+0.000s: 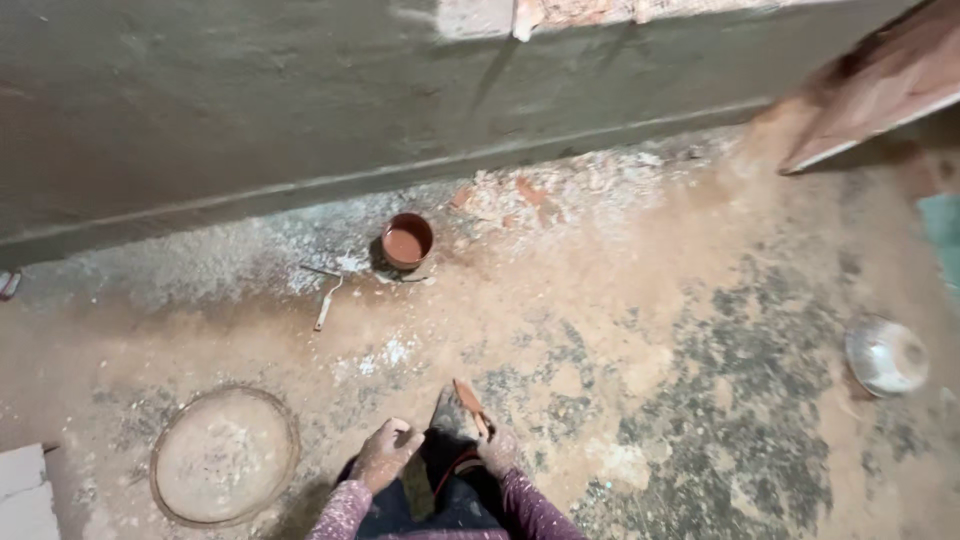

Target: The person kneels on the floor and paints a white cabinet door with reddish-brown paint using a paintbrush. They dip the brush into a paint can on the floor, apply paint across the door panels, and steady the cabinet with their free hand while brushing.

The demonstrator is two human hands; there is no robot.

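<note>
Nearest the lens: two dusty hands over dark-trousered knees, purple sleeves cut off by the frame's lower edge. Left hand (387, 452) curled loosely, thumb up; its grip seems to close on nothing, though the palm side is hidden. Right hand (497, 450) pinches the handle of a small trowel (467, 400), its reddish-brown blade angled up and away, tip pointing toward the wall. Floor (620, 330) is rough, dusted with rust-coloured powder and white flecks. Further out, near the foot of the grey rendered wall (250, 110), stands a small round pot (406, 241) holding brown liquid or paste; a pale stick-like tool (326, 305) lies just beside it to the left. Round shallow pan (225, 455) left of the knees; a shiny metal bowl (886, 355) well apart on the right. Judgement: the blade is best kept flat and steady, with the wrist low. Hard to read: whether the blade carries material; the blurred plank-like shape (880, 75) at upper right; what the pot really contains.
</note>
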